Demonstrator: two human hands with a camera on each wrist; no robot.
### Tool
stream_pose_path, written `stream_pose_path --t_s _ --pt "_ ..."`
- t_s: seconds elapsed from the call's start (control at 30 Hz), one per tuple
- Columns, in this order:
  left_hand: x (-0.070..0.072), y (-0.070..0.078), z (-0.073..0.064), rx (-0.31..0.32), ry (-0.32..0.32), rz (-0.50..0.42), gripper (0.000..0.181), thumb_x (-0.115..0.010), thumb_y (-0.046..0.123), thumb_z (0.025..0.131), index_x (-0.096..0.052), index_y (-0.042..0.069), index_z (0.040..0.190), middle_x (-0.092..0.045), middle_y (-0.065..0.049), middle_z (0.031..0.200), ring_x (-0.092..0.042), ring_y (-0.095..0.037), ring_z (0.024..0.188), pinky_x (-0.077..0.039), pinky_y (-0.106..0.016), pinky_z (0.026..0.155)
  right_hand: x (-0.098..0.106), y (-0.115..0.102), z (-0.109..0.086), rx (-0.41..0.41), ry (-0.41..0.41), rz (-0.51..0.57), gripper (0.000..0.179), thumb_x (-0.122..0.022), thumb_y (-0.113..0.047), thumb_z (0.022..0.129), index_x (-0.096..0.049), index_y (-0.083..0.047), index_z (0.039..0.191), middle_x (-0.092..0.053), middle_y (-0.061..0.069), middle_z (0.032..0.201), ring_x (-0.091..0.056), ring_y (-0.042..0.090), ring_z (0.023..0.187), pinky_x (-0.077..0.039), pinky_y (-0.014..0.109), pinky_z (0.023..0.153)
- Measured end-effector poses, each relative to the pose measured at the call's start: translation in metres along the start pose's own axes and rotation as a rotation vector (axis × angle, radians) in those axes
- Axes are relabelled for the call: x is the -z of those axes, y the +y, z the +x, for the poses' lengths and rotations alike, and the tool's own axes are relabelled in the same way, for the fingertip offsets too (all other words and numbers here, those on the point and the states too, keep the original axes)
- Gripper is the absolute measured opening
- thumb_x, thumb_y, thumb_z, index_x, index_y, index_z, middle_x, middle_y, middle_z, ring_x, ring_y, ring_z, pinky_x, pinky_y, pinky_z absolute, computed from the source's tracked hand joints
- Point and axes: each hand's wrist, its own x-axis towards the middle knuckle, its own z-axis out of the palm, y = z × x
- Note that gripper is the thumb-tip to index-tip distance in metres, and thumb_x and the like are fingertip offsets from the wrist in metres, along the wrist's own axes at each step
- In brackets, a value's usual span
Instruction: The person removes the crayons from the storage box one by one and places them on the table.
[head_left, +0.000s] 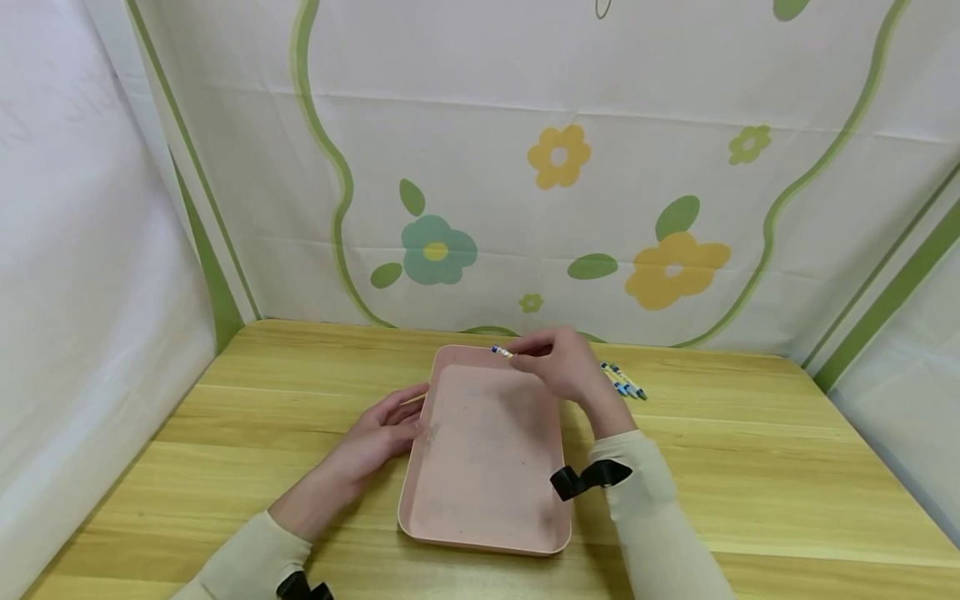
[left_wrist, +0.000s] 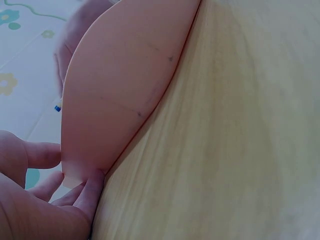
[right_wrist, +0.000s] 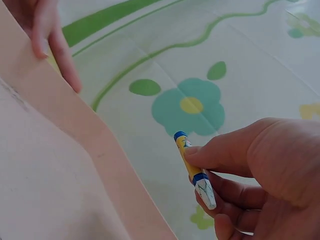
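My right hand pinches a crayon between thumb and fingers, over the far end of a pink tray. The crayon has a yellow wrapper with blue bands and a pale tip, seen best in the right wrist view. In the head view its blue end points left and the fingers cover the rest. My left hand holds the tray's left side, with fingers at the rim and against the outer wall. Several similar crayons lie on the table beyond my right wrist.
The tray stands on a wooden table. A white cloth with printed flowers hangs along the table's back edge, and more white cloth flanks the left side. Black straps are around both sleeves.
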Motion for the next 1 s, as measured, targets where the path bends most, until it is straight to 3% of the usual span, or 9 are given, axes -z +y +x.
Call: stream_pose_path --t_s 0.33,0.47,0.87,1.0 --pt "0.000 0.000 0.000 0.002 0.002 0.000 0.061 -0.058 0.012 0.108 -0.035 0.011 0.165 -0.035 -0.020 0.172 -0.039 -0.037 0.157 -0.050 -0.035 0.112 0.030 0.025 0.001 -0.024 0.084 0.015 0.025 -0.076 -0.025 0.099 -0.081 -0.015 0.122 -0.076 0.012 0.127 -0.070 0.028 0.113 -0.057 0.035 0.085" --pt "0.000 0.000 0.000 0.005 0.004 0.002 0.061 -0.059 0.012 0.107 -0.036 0.012 0.165 -0.035 -0.019 0.172 -0.040 -0.037 0.156 -0.050 -0.036 0.112 0.040 0.036 -0.001 -0.043 0.110 0.013 0.027 -0.074 -0.026 0.101 -0.080 -0.015 0.125 -0.077 0.013 0.127 -0.072 0.030 0.115 -0.059 0.039 0.091" --pt "0.000 0.000 -0.001 0.001 0.005 0.001 0.061 -0.058 0.011 0.108 -0.036 0.011 0.164 -0.035 -0.020 0.172 -0.039 -0.037 0.157 -0.050 -0.034 0.111 0.068 0.068 -0.008 -0.131 0.207 -0.024 0.032 -0.072 -0.028 0.102 -0.077 -0.011 0.129 -0.074 0.018 0.132 -0.068 0.034 0.121 -0.055 0.040 0.092" --pt "-0.001 0.000 -0.001 -0.003 0.004 0.001 0.061 -0.058 0.011 0.108 -0.036 0.010 0.165 -0.035 -0.020 0.171 -0.039 -0.037 0.157 -0.050 -0.033 0.110 0.074 0.078 -0.009 -0.171 0.229 -0.060 0.033 -0.070 -0.029 0.103 -0.077 -0.011 0.129 -0.073 0.019 0.134 -0.067 0.037 0.123 -0.056 0.046 0.096"
